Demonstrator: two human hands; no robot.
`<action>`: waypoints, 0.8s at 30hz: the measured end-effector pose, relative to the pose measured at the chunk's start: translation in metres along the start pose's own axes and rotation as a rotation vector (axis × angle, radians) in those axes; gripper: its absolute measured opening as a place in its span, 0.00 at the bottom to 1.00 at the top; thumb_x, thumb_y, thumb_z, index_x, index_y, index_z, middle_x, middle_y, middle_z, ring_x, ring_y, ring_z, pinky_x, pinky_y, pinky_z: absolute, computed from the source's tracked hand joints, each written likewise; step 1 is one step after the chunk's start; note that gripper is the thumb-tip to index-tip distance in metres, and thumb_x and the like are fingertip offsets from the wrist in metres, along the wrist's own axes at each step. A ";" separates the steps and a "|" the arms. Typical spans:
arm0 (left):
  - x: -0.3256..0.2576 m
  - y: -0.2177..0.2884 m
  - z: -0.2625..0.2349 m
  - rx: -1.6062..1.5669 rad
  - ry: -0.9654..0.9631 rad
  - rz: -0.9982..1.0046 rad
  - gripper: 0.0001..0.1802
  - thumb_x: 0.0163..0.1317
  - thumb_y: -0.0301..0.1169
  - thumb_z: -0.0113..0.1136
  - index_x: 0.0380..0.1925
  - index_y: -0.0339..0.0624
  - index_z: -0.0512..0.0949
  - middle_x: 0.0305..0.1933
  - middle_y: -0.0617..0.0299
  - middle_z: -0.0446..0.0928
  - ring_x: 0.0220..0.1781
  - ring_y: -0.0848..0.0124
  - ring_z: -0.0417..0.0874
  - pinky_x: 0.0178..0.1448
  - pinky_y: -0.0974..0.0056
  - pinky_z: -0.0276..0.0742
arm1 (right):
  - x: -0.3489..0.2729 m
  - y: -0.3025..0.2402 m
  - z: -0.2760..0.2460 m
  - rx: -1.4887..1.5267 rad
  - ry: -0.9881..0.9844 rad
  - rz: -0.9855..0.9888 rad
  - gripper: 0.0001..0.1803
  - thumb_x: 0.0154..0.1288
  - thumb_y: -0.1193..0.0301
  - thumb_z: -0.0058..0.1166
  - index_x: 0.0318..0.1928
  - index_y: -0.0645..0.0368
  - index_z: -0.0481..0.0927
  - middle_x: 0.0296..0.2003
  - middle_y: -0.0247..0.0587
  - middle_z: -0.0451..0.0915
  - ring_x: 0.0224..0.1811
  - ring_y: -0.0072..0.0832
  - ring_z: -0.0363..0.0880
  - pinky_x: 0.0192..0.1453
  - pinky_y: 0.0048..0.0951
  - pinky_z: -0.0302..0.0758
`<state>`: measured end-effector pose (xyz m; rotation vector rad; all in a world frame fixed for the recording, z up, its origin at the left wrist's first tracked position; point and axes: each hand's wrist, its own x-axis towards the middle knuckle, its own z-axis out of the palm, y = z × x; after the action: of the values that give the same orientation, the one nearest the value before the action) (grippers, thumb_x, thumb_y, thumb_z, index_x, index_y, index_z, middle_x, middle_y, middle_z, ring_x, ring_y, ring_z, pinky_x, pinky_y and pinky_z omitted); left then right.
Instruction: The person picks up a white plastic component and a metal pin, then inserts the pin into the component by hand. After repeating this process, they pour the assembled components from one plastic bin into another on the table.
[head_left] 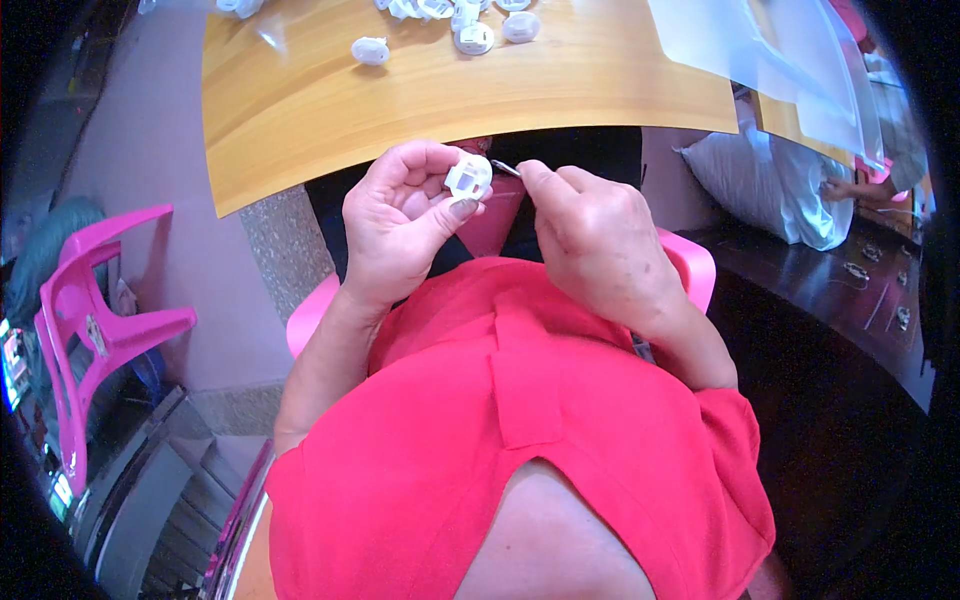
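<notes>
Between the thumb and fingers of my left hand (405, 215) is a small white plastic part (466, 178), roundish with rectangular openings. My thumb presses on its lower edge. My right hand (600, 225) is closed around a thin metal-tipped tool (507, 168); its handle is hidden in my fist, so its exact kind does not show. The tip points left at the white part, with a small gap between them. Both hands are above my lap, just in front of the table's near edge.
On the wooden table (450, 95) lie several similar white parts (474, 39) at the far side. A translucent plastic sheet or bin (760, 60) stands at right, above a white sack (770, 190). Another person's hand (838, 190) touches the sack. A pink chair (90, 310) stands at left.
</notes>
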<state>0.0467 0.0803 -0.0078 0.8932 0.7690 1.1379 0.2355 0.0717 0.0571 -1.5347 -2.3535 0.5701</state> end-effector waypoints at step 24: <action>-0.001 -0.007 0.003 0.147 -0.078 0.087 0.14 0.62 0.18 0.57 0.49 0.31 0.76 0.48 0.54 0.74 0.42 0.72 0.79 0.45 0.70 0.80 | -0.002 -0.009 0.004 -0.146 -0.098 -0.041 0.09 0.52 0.77 0.52 0.35 0.62 0.71 0.22 0.45 0.75 0.24 0.39 0.79 0.24 0.37 0.76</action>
<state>0.0522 0.0779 -0.0129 1.0972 0.7630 1.1260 0.2268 0.0662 0.0580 -1.5466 -2.5448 0.4841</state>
